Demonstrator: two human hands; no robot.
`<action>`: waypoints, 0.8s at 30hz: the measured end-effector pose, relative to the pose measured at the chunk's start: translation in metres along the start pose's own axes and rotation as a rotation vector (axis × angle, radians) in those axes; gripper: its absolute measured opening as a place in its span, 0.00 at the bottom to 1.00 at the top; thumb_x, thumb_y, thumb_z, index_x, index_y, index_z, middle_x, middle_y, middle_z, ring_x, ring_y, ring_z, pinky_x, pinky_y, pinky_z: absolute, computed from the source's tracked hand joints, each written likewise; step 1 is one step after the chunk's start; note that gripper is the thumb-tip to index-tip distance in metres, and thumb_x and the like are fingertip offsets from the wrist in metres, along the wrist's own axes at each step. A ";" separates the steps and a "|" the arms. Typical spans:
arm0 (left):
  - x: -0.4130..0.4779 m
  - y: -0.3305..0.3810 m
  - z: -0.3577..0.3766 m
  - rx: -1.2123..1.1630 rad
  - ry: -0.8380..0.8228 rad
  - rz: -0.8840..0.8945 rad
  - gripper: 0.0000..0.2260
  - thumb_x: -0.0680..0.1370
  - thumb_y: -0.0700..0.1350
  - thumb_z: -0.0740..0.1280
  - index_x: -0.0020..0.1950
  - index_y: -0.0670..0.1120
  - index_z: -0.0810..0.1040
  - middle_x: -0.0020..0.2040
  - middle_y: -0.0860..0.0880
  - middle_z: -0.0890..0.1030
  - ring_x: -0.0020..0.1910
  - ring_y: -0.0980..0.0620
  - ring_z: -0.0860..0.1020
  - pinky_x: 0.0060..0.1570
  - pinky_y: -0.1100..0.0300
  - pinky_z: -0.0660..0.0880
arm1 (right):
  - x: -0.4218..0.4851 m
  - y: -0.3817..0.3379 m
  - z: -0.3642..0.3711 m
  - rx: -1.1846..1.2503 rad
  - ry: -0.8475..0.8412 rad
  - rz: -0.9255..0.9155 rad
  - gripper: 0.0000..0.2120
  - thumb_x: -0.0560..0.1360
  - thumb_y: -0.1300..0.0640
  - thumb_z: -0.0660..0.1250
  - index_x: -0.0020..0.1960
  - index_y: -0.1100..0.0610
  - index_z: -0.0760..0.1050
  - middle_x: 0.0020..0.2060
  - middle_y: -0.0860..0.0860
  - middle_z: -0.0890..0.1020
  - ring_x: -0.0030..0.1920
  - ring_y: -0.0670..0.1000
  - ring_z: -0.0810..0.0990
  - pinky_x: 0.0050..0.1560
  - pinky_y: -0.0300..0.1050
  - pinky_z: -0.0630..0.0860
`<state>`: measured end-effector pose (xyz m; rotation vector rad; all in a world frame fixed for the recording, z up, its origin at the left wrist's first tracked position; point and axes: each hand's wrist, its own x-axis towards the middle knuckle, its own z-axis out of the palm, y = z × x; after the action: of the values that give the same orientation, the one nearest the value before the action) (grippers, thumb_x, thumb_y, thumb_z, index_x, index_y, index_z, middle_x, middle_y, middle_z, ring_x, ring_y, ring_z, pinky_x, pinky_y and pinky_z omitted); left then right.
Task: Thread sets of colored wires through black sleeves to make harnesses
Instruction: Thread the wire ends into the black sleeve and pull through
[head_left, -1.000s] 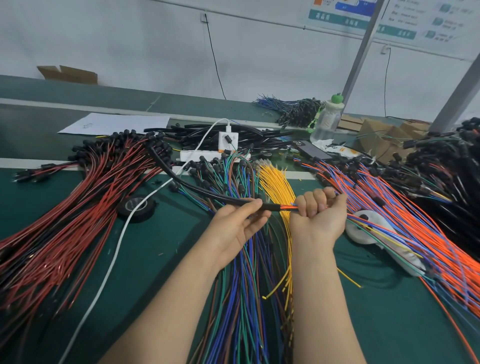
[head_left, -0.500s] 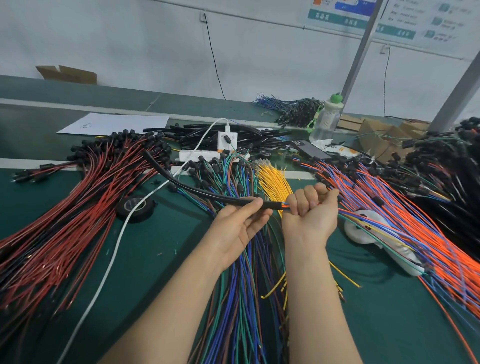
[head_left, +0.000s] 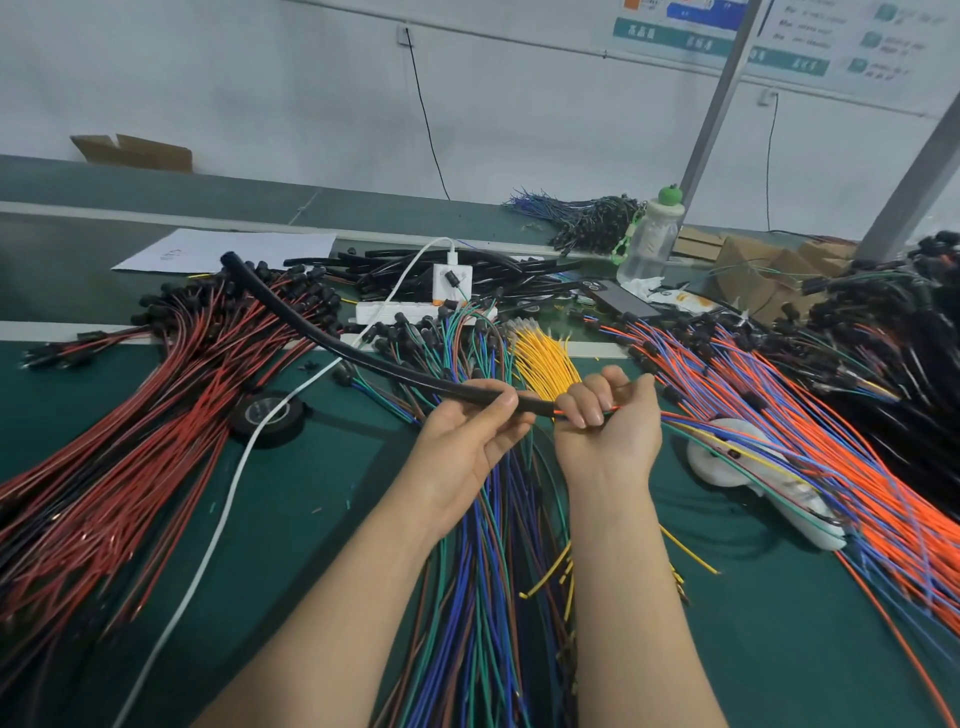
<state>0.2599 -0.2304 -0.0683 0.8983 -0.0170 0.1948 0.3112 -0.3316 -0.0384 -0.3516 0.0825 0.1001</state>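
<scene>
The right hand (head_left: 608, 415), gripping the wires (head_left: 559, 413), has moved up to the sleeve (head_left: 363, 358) that the left hand (head_left: 467, 441) grips; the wires probably sit deeper now.

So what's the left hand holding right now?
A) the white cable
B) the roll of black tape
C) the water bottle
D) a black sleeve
D: the left hand has its fingers curled round the sleeve near its end, while the right hand grips the wires entering it.
</scene>
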 end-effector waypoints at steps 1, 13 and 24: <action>0.000 0.000 0.000 0.014 -0.006 0.005 0.05 0.78 0.34 0.62 0.47 0.41 0.74 0.45 0.43 0.79 0.38 0.55 0.81 0.42 0.66 0.78 | 0.000 0.000 0.000 0.006 0.004 0.003 0.22 0.84 0.48 0.49 0.36 0.57 0.66 0.20 0.47 0.60 0.17 0.44 0.57 0.17 0.35 0.55; 0.001 -0.003 0.010 -0.020 0.042 0.045 0.04 0.78 0.33 0.62 0.46 0.40 0.75 0.41 0.45 0.81 0.38 0.55 0.82 0.42 0.67 0.78 | 0.000 0.026 -0.002 -0.719 -0.093 0.046 0.33 0.84 0.45 0.46 0.36 0.61 0.79 0.35 0.57 0.83 0.39 0.56 0.78 0.44 0.46 0.75; 0.004 0.008 -0.004 0.064 0.157 0.104 0.04 0.78 0.35 0.64 0.44 0.40 0.76 0.35 0.49 0.83 0.35 0.57 0.81 0.38 0.69 0.77 | 0.002 0.014 -0.001 -0.374 0.144 -0.177 0.23 0.82 0.47 0.58 0.30 0.55 0.63 0.23 0.47 0.72 0.19 0.44 0.65 0.19 0.32 0.58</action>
<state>0.2626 -0.2220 -0.0638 0.9447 0.0888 0.3636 0.3111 -0.3187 -0.0441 -0.7380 0.1757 -0.0875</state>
